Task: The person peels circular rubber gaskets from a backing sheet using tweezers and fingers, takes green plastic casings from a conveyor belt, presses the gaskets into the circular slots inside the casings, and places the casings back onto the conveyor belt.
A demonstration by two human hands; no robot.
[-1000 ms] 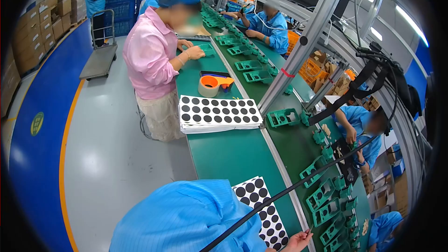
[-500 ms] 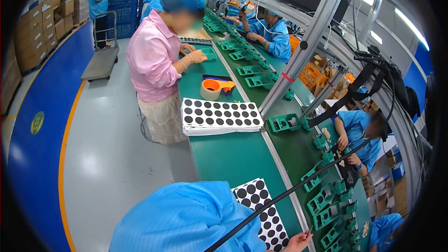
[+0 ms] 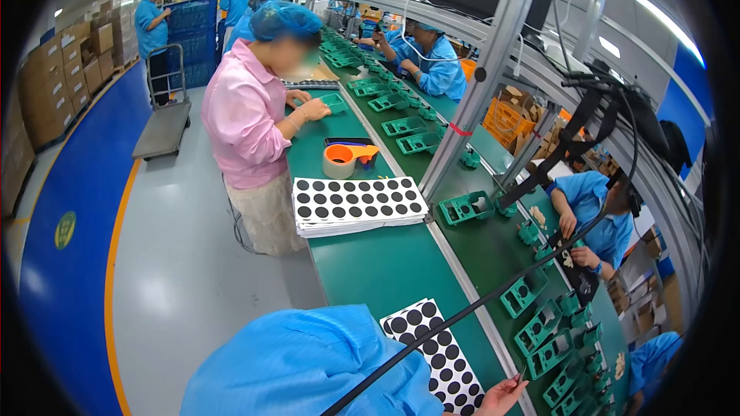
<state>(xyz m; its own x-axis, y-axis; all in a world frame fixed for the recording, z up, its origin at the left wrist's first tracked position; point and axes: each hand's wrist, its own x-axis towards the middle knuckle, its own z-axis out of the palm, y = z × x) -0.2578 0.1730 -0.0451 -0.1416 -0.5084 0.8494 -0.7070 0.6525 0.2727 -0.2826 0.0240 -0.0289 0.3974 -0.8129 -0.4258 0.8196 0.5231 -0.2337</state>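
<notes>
At the bottom edge, my left hand (image 3: 502,396) is closed in a pinch on a small thin thing, too small to make out. It is over the pale rail beside the conveyor. Just left of it, a white sheet with black round dots (image 3: 441,354) lies on the green table, partly covered by a blue sleeve (image 3: 308,362). Farther up the table sits a stack of similar dotted sheets (image 3: 358,204). Green plastic housings (image 3: 524,293) line the dark green belt to the right of my hand. My right hand is out of view.
A tape roll with an orange dispenser (image 3: 339,160) sits behind the stack. A person in pink (image 3: 245,119) works at a green part (image 3: 334,103). A metal post (image 3: 493,62) rises beside the belt; a black cable crosses the foreground. Other people sit across the belt.
The view has shifted slightly, so the table and the stack appear lower. My left hand keeps its pinch beside the belt. The person across at the right has moved their hands.
</notes>
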